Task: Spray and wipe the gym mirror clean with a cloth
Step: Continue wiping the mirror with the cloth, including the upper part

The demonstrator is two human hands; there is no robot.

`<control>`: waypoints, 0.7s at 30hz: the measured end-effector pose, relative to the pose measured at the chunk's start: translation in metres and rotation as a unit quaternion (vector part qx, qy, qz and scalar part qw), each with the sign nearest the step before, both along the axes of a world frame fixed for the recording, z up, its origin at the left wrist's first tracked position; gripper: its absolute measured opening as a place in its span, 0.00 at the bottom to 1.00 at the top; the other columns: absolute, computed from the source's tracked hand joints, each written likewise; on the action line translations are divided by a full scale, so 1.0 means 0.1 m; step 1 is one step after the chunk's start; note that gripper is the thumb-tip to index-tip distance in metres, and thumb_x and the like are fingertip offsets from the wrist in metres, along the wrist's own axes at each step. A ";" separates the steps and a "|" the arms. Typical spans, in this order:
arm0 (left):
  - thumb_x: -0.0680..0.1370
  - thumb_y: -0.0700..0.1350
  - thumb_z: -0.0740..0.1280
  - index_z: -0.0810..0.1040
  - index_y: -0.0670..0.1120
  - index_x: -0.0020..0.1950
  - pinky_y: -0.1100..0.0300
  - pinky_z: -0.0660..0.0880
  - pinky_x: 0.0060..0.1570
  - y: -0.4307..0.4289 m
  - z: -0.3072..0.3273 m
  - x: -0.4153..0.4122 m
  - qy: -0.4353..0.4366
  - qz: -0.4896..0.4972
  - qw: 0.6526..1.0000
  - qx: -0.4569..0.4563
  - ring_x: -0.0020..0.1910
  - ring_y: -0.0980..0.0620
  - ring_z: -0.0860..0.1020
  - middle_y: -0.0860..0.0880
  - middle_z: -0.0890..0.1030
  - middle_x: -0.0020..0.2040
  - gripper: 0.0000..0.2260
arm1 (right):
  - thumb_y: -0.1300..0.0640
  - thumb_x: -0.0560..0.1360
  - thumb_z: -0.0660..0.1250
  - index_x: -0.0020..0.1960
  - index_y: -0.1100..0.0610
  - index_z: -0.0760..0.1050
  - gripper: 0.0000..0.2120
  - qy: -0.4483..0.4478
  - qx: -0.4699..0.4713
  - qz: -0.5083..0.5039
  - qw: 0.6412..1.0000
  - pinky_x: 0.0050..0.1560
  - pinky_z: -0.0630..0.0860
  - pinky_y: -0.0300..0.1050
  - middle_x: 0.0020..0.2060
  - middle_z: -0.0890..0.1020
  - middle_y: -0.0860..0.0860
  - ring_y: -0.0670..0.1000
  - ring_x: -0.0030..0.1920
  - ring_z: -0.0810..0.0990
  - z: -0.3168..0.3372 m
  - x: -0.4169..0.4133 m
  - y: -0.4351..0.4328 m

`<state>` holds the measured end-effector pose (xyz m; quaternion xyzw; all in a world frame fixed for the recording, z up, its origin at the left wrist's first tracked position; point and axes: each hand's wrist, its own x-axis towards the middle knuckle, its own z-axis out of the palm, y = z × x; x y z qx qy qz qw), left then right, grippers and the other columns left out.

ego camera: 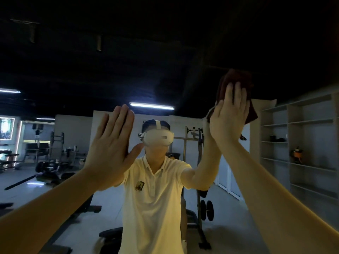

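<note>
The gym mirror (77, 74) fills the whole view and reflects the room and a person in a pale polo shirt. My right hand (229, 116) is raised at the upper right with straight fingers, pressing a dark red cloth (236, 77) flat against the glass. The cloth bunches above my fingertips and hangs out to the right of my palm. My left hand (111, 145) is flat on the mirror at centre left, fingers straight and together, holding nothing. No spray bottle is in view.
The mirror reflects weight benches and racks (198, 162) behind me, barbells on the floor at the left, and open wall shelves (297, 143) at the right. Ceiling strip lights (151, 105) glow in the reflection.
</note>
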<state>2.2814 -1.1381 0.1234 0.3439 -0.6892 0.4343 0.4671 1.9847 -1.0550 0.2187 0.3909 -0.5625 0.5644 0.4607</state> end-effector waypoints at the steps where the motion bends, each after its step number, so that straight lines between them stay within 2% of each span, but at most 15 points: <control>1: 0.85 0.64 0.50 0.46 0.40 0.85 0.41 0.47 0.83 0.00 -0.01 -0.01 0.003 0.001 1.000 0.000 0.85 0.44 0.44 0.41 0.44 0.86 0.38 | 0.49 0.83 0.43 0.83 0.56 0.58 0.30 -0.021 -0.010 0.016 1.000 0.81 0.54 0.62 0.82 0.60 0.56 0.59 0.82 0.55 0.04 0.13 -0.03; 3: 0.85 0.64 0.50 0.45 0.40 0.85 0.41 0.47 0.83 -0.01 -0.02 -0.02 0.004 0.008 1.000 0.003 0.85 0.44 0.43 0.41 0.44 0.86 0.38 | 0.49 0.81 0.41 0.82 0.57 0.59 0.32 -0.005 -0.009 0.040 0.999 0.81 0.53 0.63 0.82 0.61 0.57 0.60 0.82 0.55 0.06 0.46 -0.06; 6: 0.85 0.64 0.49 0.45 0.40 0.85 0.41 0.47 0.83 0.00 -0.01 -0.01 0.002 0.004 1.000 0.008 0.85 0.44 0.43 0.41 0.44 0.86 0.38 | 0.52 0.82 0.48 0.82 0.56 0.59 0.29 0.132 0.045 0.034 0.990 0.82 0.50 0.61 0.82 0.60 0.56 0.59 0.83 0.53 -0.23 0.96 -0.22; 9: 0.85 0.64 0.48 0.47 0.39 0.85 0.41 0.47 0.83 0.07 -0.03 -0.02 0.009 -0.005 1.000 0.020 0.85 0.44 0.44 0.41 0.45 0.86 0.38 | 0.56 0.83 0.58 0.80 0.57 0.64 0.25 0.297 0.096 0.098 0.945 0.82 0.50 0.59 0.80 0.64 0.56 0.58 0.82 0.55 -0.67 1.17 -0.32; 11: 0.85 0.64 0.48 0.48 0.38 0.85 0.42 0.45 0.83 0.10 -0.17 -0.04 0.039 -0.008 0.999 0.032 0.85 0.44 0.45 0.40 0.47 0.86 0.37 | 0.57 0.82 0.62 0.80 0.56 0.64 0.26 0.369 0.133 0.078 0.917 0.82 0.51 0.59 0.80 0.65 0.55 0.57 0.82 0.58 -0.84 0.98 -0.25; 12: 0.85 0.63 0.49 0.49 0.38 0.85 0.42 0.45 0.83 0.12 -0.30 -0.05 0.047 -0.006 0.998 0.034 0.85 0.43 0.45 0.39 0.47 0.86 0.37 | 0.57 0.82 0.60 0.80 0.55 0.63 0.27 0.378 0.142 0.053 0.913 0.82 0.51 0.58 0.80 0.65 0.55 0.56 0.82 0.58 -0.87 0.81 -0.19; 14: 0.84 0.61 0.53 0.52 0.37 0.85 0.41 0.46 0.83 0.14 -0.64 -0.05 0.039 -0.008 0.999 0.030 0.85 0.41 0.48 0.38 0.49 0.85 0.37 | 0.55 0.83 0.56 0.81 0.55 0.62 0.26 0.325 0.132 0.019 0.936 0.82 0.53 0.60 0.80 0.65 0.56 0.57 0.81 0.58 -0.91 0.41 -0.10; 17: 0.84 0.62 0.53 0.54 0.36 0.84 0.37 0.53 0.81 0.15 -1.11 -0.01 0.026 -0.011 0.999 0.037 0.85 0.39 0.51 0.38 0.51 0.85 0.37 | 0.52 0.84 0.51 0.82 0.57 0.58 0.26 0.148 0.094 0.015 0.984 0.79 0.57 0.65 0.81 0.61 0.58 0.59 0.82 0.56 -1.05 -0.09 0.01; 19: 0.85 0.63 0.51 0.54 0.36 0.84 0.36 0.54 0.81 0.13 -1.27 0.00 0.024 -0.006 0.999 0.042 0.84 0.39 0.53 0.37 0.52 0.85 0.37 | 0.52 0.85 0.49 0.82 0.59 0.57 0.27 0.048 0.060 0.020 0.997 0.80 0.55 0.65 0.82 0.60 0.59 0.60 0.82 0.55 -1.15 -0.10 0.00; 21: 0.85 0.63 0.50 0.54 0.36 0.84 0.37 0.52 0.81 0.11 -1.31 -0.01 0.021 -0.002 0.999 0.047 0.84 0.38 0.52 0.37 0.52 0.85 0.37 | 0.52 0.85 0.48 0.83 0.59 0.57 0.27 -0.010 0.032 0.029 0.999 0.80 0.55 0.66 0.82 0.60 0.59 0.61 0.82 0.55 -1.21 0.16 -0.06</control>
